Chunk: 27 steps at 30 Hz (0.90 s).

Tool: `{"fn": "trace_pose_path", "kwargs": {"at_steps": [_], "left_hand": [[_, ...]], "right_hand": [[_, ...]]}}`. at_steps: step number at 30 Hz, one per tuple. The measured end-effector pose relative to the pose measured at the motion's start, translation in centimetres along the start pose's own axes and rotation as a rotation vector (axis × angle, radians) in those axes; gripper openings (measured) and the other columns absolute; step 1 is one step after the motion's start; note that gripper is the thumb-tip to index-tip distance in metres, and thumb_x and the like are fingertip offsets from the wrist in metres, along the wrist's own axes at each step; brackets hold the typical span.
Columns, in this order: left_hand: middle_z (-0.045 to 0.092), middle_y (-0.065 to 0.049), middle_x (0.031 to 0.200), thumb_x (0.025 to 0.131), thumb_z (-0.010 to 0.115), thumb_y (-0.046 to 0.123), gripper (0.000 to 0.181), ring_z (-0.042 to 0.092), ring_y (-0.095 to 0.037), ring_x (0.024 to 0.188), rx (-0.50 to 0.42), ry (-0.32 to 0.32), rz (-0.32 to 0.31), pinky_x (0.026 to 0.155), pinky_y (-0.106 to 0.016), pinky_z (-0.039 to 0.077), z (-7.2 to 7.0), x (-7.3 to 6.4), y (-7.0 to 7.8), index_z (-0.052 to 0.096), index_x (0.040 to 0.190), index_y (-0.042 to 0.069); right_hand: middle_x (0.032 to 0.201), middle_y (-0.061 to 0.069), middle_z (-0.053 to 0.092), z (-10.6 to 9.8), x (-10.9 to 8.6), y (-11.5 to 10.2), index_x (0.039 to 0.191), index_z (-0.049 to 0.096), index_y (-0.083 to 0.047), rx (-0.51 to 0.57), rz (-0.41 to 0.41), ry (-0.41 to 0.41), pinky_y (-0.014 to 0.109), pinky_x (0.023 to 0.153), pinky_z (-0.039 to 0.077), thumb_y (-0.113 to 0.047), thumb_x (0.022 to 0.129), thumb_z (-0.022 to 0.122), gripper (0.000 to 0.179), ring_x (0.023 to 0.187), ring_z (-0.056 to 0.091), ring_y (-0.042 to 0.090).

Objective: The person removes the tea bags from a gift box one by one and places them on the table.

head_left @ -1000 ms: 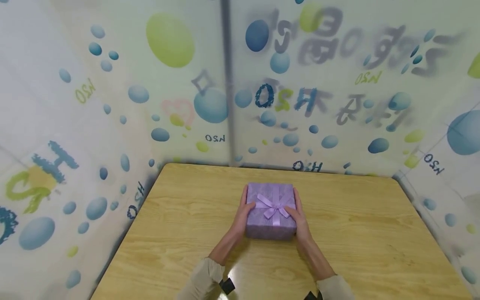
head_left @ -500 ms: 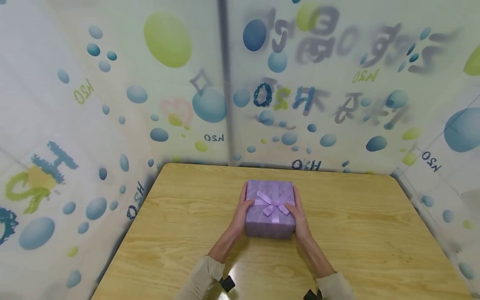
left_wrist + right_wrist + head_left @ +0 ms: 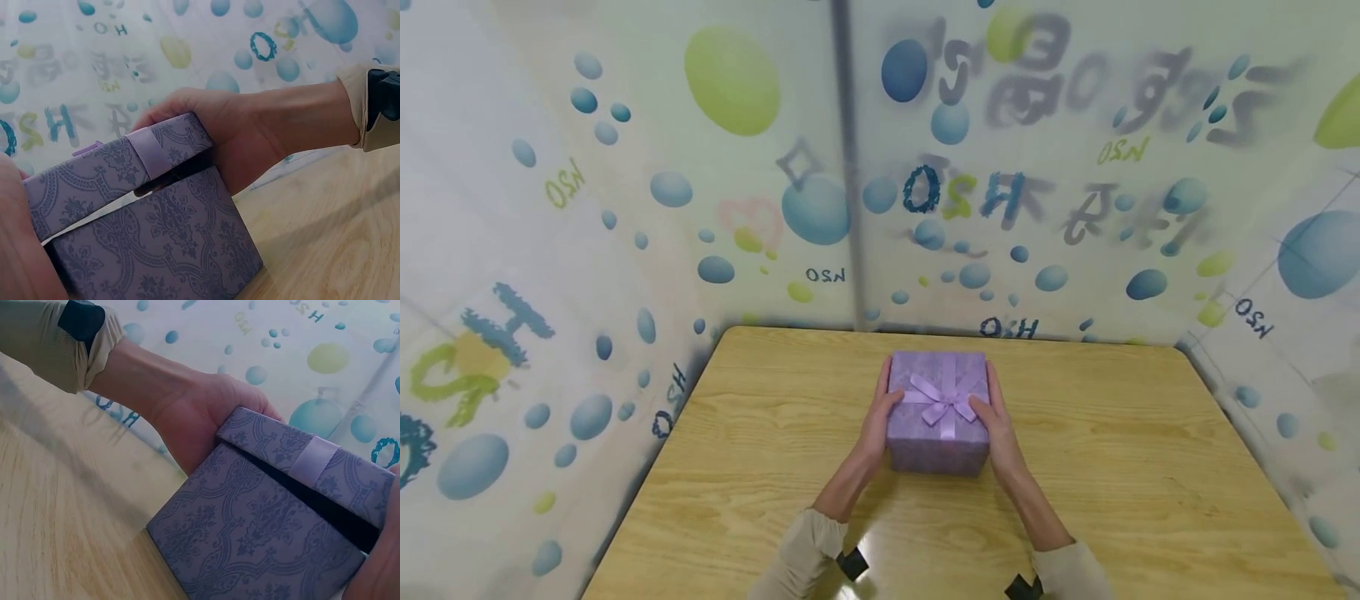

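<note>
A purple patterned gift box (image 3: 936,460) stands on the table, its lid (image 3: 917,367) topped by a lilac ribbon bow (image 3: 946,404). The left hand (image 3: 875,421) and the right hand (image 3: 1003,429) hold the lid from opposite sides, thumbs on top near the bow and fingers along the sides. Both wrist views show the lid (image 3: 75,181) tilted and partly lifted over the box's lower part (image 3: 250,519). The dark gap between them is wider towards the right hand (image 3: 231,131) and narrow towards the left hand (image 3: 194,412). The contents are hidden.
Underneath is a light wooden table (image 3: 760,433) with rounded far corners. Pale curtains (image 3: 760,200) with blue and green dots and lettering hang behind it and at both sides. Beige sleeves and dark wrist straps (image 3: 853,564) show at the lower edge.
In the head view, both hands and the lid have risen slightly, and the front of the gift box appears taller. The scene has shifted slightly left. Both hands keep their hold.
</note>
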State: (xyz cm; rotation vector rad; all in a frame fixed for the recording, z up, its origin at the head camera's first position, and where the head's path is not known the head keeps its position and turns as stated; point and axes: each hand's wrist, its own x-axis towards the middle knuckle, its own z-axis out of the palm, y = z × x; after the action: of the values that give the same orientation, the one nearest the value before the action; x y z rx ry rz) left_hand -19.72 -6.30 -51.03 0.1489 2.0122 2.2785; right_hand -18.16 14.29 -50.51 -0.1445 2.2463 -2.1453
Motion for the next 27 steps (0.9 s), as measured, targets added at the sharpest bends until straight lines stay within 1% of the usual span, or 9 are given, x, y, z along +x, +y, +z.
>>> {"fn": "trace_pose_path", "kwargs": {"at_steps": [2, 5, 7, 12, 15, 19, 23, 25, 27], "left_hand": [[0.002, 0.0, 0.177, 0.105, 0.039, 0.026, 0.073, -0.004, -0.026, 0.161, -0.023, -0.003, 0.003, 0.125, -0.057, -0.004, -0.1, -0.1, 0.2, 0.007, 0.17, 0.028], [0.002, 0.0, 0.177, 0.104, 0.039, 0.024, 0.073, -0.004, -0.026, 0.161, -0.05, -0.003, 0.026, 0.125, -0.055, -0.004, -0.1, -0.2, 0.5, 0.007, 0.17, 0.027], [0.003, 0.001, 0.176, 0.104, 0.04, 0.024, 0.074, -0.003, -0.025, 0.161, -0.053, 0.007, 0.035, 0.126, -0.054, -0.003, 0.0, -0.3, 0.6, 0.008, 0.17, 0.027], [0.005, 0.002, 0.176, 0.103, 0.041, 0.023, 0.074, -0.001, -0.024, 0.161, -0.069, 0.021, 0.061, 0.126, -0.054, -0.001, 0.1, -0.5, 1.2, 0.009, 0.17, 0.029], [0.004, 0.002, 0.176, 0.104, 0.039, 0.023, 0.073, -0.002, -0.025, 0.161, -0.086, 0.016, 0.08, 0.125, -0.056, -0.002, -0.3, -0.5, 1.6, 0.009, 0.17, 0.03], [0.003, 0.0, 0.177, 0.105, 0.038, 0.023, 0.071, -0.003, -0.026, 0.161, -0.09, 0.012, 0.089, 0.125, -0.056, -0.002, -1.3, -0.7, 2.2, 0.01, 0.17, 0.028], [0.008, 0.0, 0.176, 0.106, 0.038, 0.027, 0.069, 0.001, -0.024, 0.161, -0.093, 0.02, 0.069, 0.126, -0.052, 0.0, -3.0, -0.9, 2.6, 0.014, 0.17, 0.024], [0.014, -0.001, 0.175, 0.106, 0.039, 0.027, 0.066, 0.004, -0.024, 0.161, -0.102, 0.045, 0.062, 0.127, -0.051, 0.002, -3.7, -0.9, 2.7, 0.02, 0.169, 0.02], [0.021, -0.006, 0.173, 0.107, 0.041, 0.024, 0.063, 0.01, -0.025, 0.16, -0.14, 0.089, 0.064, 0.127, -0.049, 0.005, -4.4, -1.0, 2.7, 0.028, 0.167, 0.014]], "right_hand": [[0.176, -0.007, -0.005, 0.1, -0.2, -0.4, 0.17, 0.001, -0.03, -0.046, -0.004, 0.007, 0.059, 0.124, -0.009, -0.039, 0.109, 0.036, 0.07, 0.161, -0.012, 0.022], [0.176, -0.001, -0.006, 0.3, -0.4, -1.1, 0.17, 0.002, -0.023, -0.115, -0.022, 0.024, 0.059, 0.124, -0.009, -0.04, 0.111, 0.039, 0.072, 0.16, -0.015, 0.025], [0.176, 0.002, -0.007, 0.4, -0.6, -1.6, 0.17, 0.002, -0.018, -0.147, -0.031, 0.033, 0.058, 0.125, -0.008, -0.04, 0.111, 0.041, 0.074, 0.16, -0.016, 0.026], [0.176, 0.003, -0.002, 0.9, -0.7, -2.5, 0.169, 0.001, -0.011, -0.082, -0.093, 0.037, 0.049, 0.128, 0.0, -0.035, 0.111, 0.045, 0.077, 0.161, -0.005, 0.021], [0.176, 0.006, 0.002, 1.4, -0.7, -3.0, 0.168, 0.004, -0.007, -0.035, -0.127, 0.053, 0.047, 0.128, 0.003, -0.029, 0.11, 0.047, 0.075, 0.161, 0.0, 0.022], [0.176, 0.008, 0.006, 2.6, -0.5, -3.3, 0.168, 0.008, -0.004, -0.017, -0.12, 0.09, 0.047, 0.128, 0.004, -0.024, 0.11, 0.048, 0.073, 0.161, 0.002, 0.023], [0.175, 0.009, 0.011, 4.6, -0.4, -3.5, 0.168, 0.013, -0.005, 0.001, -0.091, 0.148, 0.046, 0.128, 0.009, -0.02, 0.108, 0.05, 0.071, 0.161, 0.007, 0.024], [0.175, 0.009, 0.014, 5.5, -0.3, -3.5, 0.168, 0.016, -0.007, 0.0, -0.081, 0.177, 0.047, 0.127, 0.012, -0.019, 0.108, 0.051, 0.07, 0.16, 0.01, 0.024], [0.174, 0.008, 0.017, 6.4, -0.2, -3.6, 0.168, 0.019, -0.009, -0.008, -0.074, 0.192, 0.046, 0.127, 0.015, -0.02, 0.107, 0.052, 0.07, 0.16, 0.014, 0.024]]}}
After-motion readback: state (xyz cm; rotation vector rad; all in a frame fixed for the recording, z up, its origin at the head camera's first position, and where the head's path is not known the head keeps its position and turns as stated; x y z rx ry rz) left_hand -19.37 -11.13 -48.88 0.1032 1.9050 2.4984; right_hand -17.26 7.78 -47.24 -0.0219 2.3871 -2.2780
